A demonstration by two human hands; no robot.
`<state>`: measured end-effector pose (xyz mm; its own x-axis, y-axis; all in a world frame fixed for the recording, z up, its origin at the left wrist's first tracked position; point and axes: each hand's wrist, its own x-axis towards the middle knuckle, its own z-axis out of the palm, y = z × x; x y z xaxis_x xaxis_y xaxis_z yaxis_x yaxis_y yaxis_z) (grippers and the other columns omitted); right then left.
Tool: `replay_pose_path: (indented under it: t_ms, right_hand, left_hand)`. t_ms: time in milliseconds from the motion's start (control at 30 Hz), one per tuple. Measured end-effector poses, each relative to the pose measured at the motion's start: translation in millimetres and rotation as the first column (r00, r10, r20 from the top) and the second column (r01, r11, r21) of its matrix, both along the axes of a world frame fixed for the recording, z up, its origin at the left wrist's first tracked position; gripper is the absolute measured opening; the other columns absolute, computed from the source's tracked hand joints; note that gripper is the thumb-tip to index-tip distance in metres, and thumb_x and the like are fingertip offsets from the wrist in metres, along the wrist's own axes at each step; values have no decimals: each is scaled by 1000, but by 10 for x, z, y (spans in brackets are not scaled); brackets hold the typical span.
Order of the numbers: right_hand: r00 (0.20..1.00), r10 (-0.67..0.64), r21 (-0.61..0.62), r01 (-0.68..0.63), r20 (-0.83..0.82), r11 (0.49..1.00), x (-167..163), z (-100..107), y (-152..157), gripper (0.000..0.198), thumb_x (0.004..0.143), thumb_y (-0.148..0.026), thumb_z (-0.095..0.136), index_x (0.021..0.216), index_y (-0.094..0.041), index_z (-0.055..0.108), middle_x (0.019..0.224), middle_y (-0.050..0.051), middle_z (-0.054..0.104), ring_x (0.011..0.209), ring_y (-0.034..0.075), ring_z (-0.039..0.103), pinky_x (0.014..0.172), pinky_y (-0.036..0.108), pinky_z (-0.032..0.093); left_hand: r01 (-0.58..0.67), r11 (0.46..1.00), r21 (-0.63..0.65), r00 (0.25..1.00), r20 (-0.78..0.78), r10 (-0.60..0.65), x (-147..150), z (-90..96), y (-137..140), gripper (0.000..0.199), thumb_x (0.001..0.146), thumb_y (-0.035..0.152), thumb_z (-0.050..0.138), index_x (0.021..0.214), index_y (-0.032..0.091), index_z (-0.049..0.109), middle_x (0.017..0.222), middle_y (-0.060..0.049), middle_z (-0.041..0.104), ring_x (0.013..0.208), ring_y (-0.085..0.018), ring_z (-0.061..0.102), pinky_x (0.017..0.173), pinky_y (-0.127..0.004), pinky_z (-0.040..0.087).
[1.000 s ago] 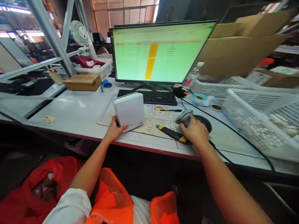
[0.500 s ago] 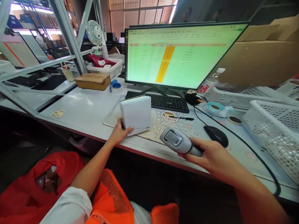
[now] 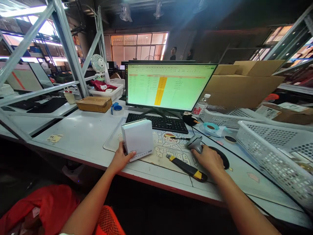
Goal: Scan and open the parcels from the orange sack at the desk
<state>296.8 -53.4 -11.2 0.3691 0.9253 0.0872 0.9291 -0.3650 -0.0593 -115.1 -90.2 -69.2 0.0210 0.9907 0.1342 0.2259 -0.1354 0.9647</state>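
Note:
My left hand (image 3: pixel 122 157) grips the lower left edge of a white box (image 3: pixel 137 137), which stands tilted on the desk mat with a barcode at its lower right corner. The fingers go behind the box and the thumb lies across its front. On the right, my right hand (image 3: pixel 209 159) is closed around the handle of a grey barcode scanner (image 3: pixel 195 143), held low over the mat near the black mouse (image 3: pixel 222 156). A yellow and black utility knife (image 3: pixel 187 167) lies on the mat between the two hands.
Behind the box are a keyboard (image 3: pixel 168 124) and a lit monitor (image 3: pixel 161 88). White plastic baskets (image 3: pixel 269 156) and tape rolls (image 3: pixel 211 127) stand on the right. A brown carton (image 3: pixel 94 103) and blue tape (image 3: pixel 117 109) are at the left; the scanner cable runs along the right.
My right hand has moved the scanner away from the box, back toward the mouse, uncovering the utility knife. My left hand still holds the box. The camera view has tilted up.

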Motion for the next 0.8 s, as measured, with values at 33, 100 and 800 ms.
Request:
replay_pose_path:
  t_ms: [33, 100, 800]
  right_hand:
    - [1000, 1, -23, -1, 2, 1000, 21, -19, -13, 52, 96, -47, 54, 126, -6, 66, 109, 26, 74, 101, 42, 72, 81, 50, 56]
    - [1000, 9, -40, -9, 10, 999, 36, 18, -33, 53, 96, -49, 55, 125, -6, 67, 111, 27, 73, 104, 43, 71, 82, 52, 56]
    - [886, 337, 9, -352, -319, 936, -1022, 324, 1241, 51, 101, -43, 63, 140, -11, 62, 135, 21, 65, 125, 32, 63, 109, 53, 49]
  left_hand:
    - [-2, 1000, -3, 1000, -5, 2, -2, -5, 3, 66, 86, 47, 76, 136, 21, 43, 135, -15, 66, 126, -30, 64, 107, -46, 51]
    - [-3, 1000, -8, 1000, -12, 3, -5, -13, 10, 67, 86, 46, 76, 138, 20, 42, 134, -16, 66, 126, -31, 65, 107, -46, 52]
    - [8, 1000, 25, 999, -33, -7, -14, 18, 36, 62, 84, 44, 76, 133, 21, 47, 131, -12, 68, 123, -28, 66, 107, -44, 51]
